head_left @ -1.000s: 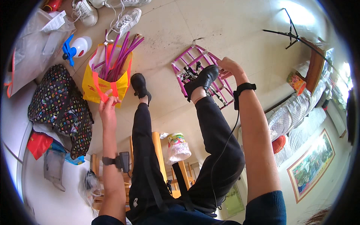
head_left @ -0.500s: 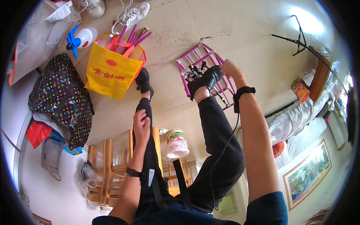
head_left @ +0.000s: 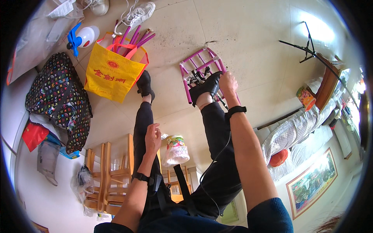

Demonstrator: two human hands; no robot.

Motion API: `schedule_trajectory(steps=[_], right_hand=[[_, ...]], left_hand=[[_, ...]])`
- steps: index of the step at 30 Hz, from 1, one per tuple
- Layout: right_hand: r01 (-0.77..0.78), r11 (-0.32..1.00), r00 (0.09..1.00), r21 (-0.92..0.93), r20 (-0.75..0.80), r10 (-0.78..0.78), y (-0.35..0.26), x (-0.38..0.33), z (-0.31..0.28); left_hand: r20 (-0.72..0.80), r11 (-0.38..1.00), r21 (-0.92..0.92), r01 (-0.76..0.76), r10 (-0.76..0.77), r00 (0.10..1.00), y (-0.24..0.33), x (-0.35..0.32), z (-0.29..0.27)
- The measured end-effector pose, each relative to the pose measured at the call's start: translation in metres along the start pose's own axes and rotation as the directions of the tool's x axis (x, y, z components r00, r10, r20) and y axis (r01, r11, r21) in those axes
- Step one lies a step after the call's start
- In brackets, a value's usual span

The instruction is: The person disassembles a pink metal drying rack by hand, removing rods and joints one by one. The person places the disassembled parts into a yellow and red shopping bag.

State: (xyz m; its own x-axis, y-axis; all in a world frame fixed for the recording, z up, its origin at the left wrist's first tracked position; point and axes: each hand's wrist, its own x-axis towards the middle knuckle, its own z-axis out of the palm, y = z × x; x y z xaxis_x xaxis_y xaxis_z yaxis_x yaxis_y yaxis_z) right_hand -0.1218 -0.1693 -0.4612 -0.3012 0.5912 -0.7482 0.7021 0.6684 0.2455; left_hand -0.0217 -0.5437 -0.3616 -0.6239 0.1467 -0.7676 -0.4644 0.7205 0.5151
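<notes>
A rack of purple tubes (head_left: 193, 58) with pale joints lies on the floor, black-and-white straps or parts bunched inside it. My right foot in a black shoe (head_left: 208, 88) rests on the rack and covers part of it. Beside that shoe, my right hand (head_left: 228, 82) is closed at the rack's right side, fingers wrapped on a tube there; the exact grip is hidden behind the hand. Above my left leg hovers my left hand (head_left: 153, 138), its fingers loosely bent and apart, with nothing in it.
Left of my feet stands a yellow bag (head_left: 113, 72) holding several purple tubes (head_left: 134, 40). Farther left lie a patterned black bag (head_left: 60, 101) and a blue-and-white fan (head_left: 81, 38). White shoes (head_left: 140, 13), wooden chairs (head_left: 105, 174), a colourful tub (head_left: 176, 149) and a black stand (head_left: 309, 50) surround me.
My right hand has shifted left along with the rack's right side, closer to the shoe. My left hand has moved slightly right and downward. The whole view has drifted a little.
</notes>
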Motion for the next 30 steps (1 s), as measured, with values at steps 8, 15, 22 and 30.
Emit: schedule_trajectory(steps=[8,15,22,30], right_hand=[[-0.065,0.985,0.987,0.161,-0.138,0.088,-0.006,-0.016,0.032],[-0.12,0.959,0.971,0.255,-0.173,0.167,-0.017,-0.023,0.055],[-0.222,0.903,0.941,0.368,-0.163,0.297,-0.033,-0.027,0.077],[-0.223,0.882,0.89,0.416,-0.282,0.359,-0.046,-0.024,0.104]], left_hand=[[0.03,0.997,-0.048,0.054,-0.053,0.998,-0.001,0.001,-0.001],[0.025,0.984,-0.154,0.085,-0.083,0.996,-0.015,0.003,-0.007],[0.063,0.971,-0.193,0.138,-0.128,0.99,-0.017,0.001,-0.012],[0.049,0.977,-0.184,0.108,-0.1,0.994,-0.02,0.002,-0.019]])
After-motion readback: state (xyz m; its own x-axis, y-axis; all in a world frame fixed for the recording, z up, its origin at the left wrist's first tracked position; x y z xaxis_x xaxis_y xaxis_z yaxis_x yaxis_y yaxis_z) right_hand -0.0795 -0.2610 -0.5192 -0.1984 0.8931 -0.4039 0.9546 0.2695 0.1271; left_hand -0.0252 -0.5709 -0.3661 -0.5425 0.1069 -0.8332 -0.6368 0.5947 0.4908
